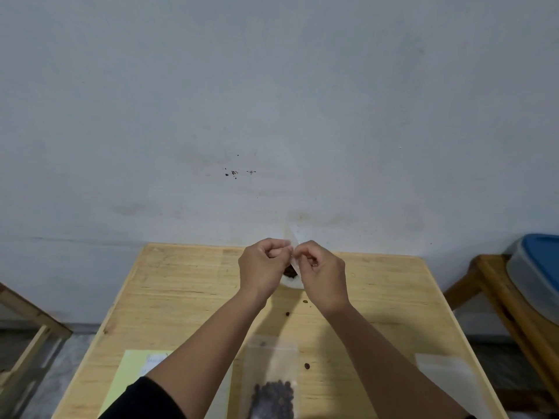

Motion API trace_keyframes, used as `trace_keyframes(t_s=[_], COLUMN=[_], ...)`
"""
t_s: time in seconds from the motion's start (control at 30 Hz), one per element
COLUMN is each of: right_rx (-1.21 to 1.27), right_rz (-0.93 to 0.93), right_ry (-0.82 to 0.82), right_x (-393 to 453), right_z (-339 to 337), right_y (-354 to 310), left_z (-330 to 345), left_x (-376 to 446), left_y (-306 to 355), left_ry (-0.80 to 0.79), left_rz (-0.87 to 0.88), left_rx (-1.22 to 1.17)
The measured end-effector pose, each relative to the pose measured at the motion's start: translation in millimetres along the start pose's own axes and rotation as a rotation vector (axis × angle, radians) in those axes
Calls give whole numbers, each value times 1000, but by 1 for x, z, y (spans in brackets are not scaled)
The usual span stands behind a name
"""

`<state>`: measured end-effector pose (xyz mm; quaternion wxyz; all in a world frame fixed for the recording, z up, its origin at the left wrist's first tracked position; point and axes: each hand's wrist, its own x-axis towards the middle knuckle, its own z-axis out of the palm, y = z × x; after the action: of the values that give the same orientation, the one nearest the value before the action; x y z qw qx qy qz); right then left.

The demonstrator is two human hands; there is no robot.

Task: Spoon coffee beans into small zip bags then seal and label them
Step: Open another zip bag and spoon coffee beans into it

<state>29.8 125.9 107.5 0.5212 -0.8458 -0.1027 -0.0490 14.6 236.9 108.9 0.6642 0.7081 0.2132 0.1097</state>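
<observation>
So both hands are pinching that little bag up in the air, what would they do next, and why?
Probably run the fingertips along the top to press the zip shut. Both the left hand and right hand pinch the top of the small zip bag, and coffee beans already sit inside.

A wooden table (187,285) carries a bean-filled zip bag (273,397), a yellow-green sheet (133,373) and stray coffee beans (307,365)

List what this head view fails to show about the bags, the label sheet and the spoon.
- Held zip bag: left hand and right hand cover most of it; seal state unreadable.
- Bag of beans near the table front: cut off by the bottom edge.
- Yellow sheet: writing too small, partly under the left forearm.
- Spoon: none visible.
- Blue-lidded container: cropped at the right edge.
</observation>
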Motion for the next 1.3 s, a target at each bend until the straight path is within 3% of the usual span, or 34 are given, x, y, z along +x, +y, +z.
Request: trace_keyframes(t_s=[0.3,0.5,0.63,0.8,0.93,1.1,1.3], right_rx=[73,-67,-115,-196,-111,-24,94], right_rz=[145,223,133,-51,-60,-17,113], right_ry=[-71,109,52,-146,-208,-236,-157], right_x=[6,13,11,4,-1,-3,-4], right_z=[2,1,6,5,11,28,30], right_y=[4,8,7,-1,-3,4,15], left_z=[-7,-11,-15,-36,-50,-49,-46], left_x=[1,-1,-3,2,11,12,8], left_y=[-6,-9,-12,-18,-30,-37,-44], left_ry=[-48,59,98,-224,-415,-349,-259], left_rz=[-22,87,137,295,440,545,619], left_rx=[-16,239,306,228,498,528,549])
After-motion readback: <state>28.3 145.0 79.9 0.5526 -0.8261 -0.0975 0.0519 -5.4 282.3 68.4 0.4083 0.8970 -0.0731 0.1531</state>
